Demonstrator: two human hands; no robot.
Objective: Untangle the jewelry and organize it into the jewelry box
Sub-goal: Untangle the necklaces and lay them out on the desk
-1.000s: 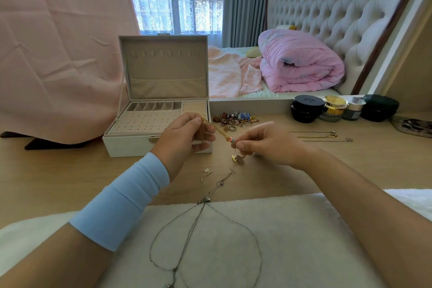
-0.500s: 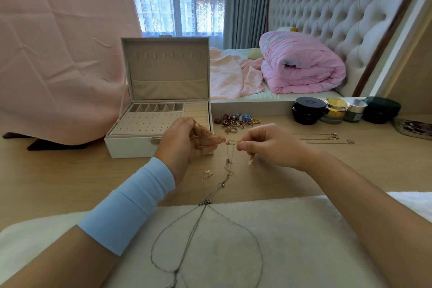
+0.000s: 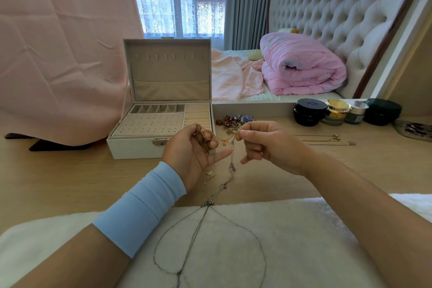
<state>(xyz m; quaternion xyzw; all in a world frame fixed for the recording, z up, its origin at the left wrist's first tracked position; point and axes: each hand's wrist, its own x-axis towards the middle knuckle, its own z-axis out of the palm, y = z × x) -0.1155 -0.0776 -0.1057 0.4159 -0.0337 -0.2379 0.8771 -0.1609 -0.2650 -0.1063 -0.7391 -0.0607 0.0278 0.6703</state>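
Gold link chain with small coloured charms [image 3: 222, 140] runs nearly level, left to right, above the wooden table [image 3: 70, 177], near the open white jewelry box [image 3: 133, 147]. Left hand [image 3: 190, 155]: grip curled round the bunched end. Right hand [image 3: 268, 145]: grip pinching the other end, where a thin grey necklace [image 3: 208, 203] trails down toward the viewer.

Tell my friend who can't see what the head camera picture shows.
The left hand and right hand hold a gold chain stretched between them. A thin grey necklace trails down onto a white towel, and an open jewelry box stands behind.
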